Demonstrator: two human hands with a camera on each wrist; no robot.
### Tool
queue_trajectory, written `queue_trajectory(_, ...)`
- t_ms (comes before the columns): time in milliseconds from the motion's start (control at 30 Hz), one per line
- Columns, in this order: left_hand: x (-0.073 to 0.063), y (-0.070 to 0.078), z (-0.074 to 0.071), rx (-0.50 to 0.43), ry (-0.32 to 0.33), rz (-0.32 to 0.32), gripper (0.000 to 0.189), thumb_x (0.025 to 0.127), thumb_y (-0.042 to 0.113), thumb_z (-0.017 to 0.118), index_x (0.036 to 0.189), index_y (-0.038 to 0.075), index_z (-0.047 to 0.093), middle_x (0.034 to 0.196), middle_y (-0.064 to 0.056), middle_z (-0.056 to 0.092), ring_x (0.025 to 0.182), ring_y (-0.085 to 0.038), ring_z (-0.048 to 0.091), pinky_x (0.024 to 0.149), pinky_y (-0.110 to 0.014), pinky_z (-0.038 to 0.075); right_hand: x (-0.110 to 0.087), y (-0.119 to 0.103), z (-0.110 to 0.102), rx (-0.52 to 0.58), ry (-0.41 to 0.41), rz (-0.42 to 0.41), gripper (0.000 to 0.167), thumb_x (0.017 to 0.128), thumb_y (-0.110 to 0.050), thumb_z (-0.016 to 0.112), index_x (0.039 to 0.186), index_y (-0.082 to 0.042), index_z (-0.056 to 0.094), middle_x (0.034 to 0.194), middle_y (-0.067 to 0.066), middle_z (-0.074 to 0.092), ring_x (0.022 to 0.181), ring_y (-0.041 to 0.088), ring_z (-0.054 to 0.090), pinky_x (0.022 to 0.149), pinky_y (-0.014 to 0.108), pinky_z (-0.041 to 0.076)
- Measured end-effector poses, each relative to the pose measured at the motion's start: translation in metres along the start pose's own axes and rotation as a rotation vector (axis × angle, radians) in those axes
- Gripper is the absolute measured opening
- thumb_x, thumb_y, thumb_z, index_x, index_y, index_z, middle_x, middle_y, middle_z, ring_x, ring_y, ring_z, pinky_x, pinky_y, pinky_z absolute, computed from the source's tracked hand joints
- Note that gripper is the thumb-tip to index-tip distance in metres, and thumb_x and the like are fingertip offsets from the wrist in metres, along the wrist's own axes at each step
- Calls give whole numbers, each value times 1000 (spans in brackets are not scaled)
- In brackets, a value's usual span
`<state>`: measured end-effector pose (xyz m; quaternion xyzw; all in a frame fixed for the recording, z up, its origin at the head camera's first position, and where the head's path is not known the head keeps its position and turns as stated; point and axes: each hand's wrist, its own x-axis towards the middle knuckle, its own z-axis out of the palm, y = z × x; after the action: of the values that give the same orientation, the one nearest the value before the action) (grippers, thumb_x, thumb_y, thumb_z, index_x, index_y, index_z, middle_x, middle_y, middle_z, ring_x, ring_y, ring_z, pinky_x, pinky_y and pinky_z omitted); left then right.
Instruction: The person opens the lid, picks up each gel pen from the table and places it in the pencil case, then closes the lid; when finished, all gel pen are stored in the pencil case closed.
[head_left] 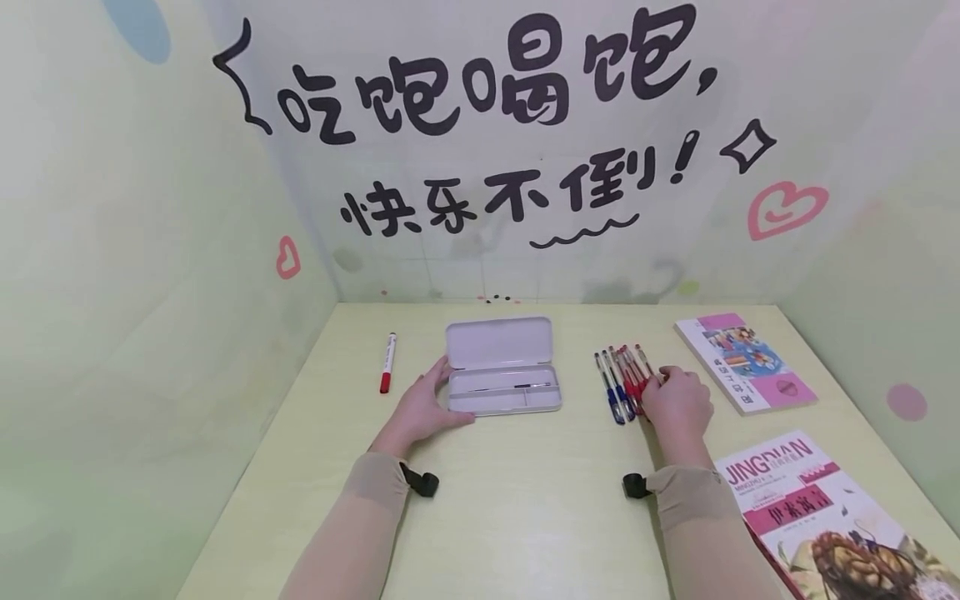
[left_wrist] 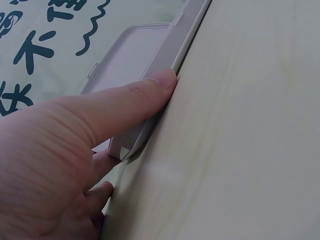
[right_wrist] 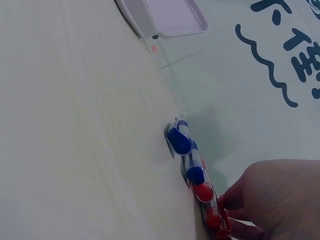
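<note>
A pale lilac pencil case (head_left: 498, 343) stands on the table with its lid raised. Inside its tray lies a slim pen (head_left: 534, 386). My left hand (head_left: 426, 408) grips the case's left end, thumb along the front wall and the other fingers round the side. To the right, several gel pens lie side by side, blue pens (head_left: 614, 398) on the left and red pens (head_left: 628, 371) on the right. My right hand (head_left: 678, 404) pinches the rightmost red pen (right_wrist: 223, 227); its fingertips are partly hidden behind the hand and the pens.
A white marker with a red cap (head_left: 387, 364) lies left of the case. At the back right is a book with a pink cover (head_left: 750, 358), and nearer me another book (head_left: 810, 500) beside my right forearm. Walls (head_left: 480, 275) enclose the table's back and sides.
</note>
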<state>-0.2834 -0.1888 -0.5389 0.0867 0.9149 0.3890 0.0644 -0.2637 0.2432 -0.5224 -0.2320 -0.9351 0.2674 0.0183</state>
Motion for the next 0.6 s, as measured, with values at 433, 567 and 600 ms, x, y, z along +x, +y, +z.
queue_trajectory(433,0,2,0,0,0,2,136,73,47,103,178,28,19,175,6,47,170,-49,21,136,-73,21,2,5,-3,-23,-7,20,48,110,-27,50,145,2,65,139,36,64,125,59,57,101,70,51)
queue_trajectory(567,0,2,0,3,1,0,136,72,47,103,178,29,19,175,6,48,170,-49,22,136,-73,21,3,5,-4,-23,-20,28,46,110,-28,51,143,1,67,138,35,66,122,57,60,97,67,54)
queue_trajectory(600,0,1,0,4,1,0,136,73,47,103,178,29,19,175,6,47,170,-49,22,136,-73,21,3,6,-4,-26,-22,29,46,110,-28,51,142,1,67,137,35,67,121,56,61,96,66,55)
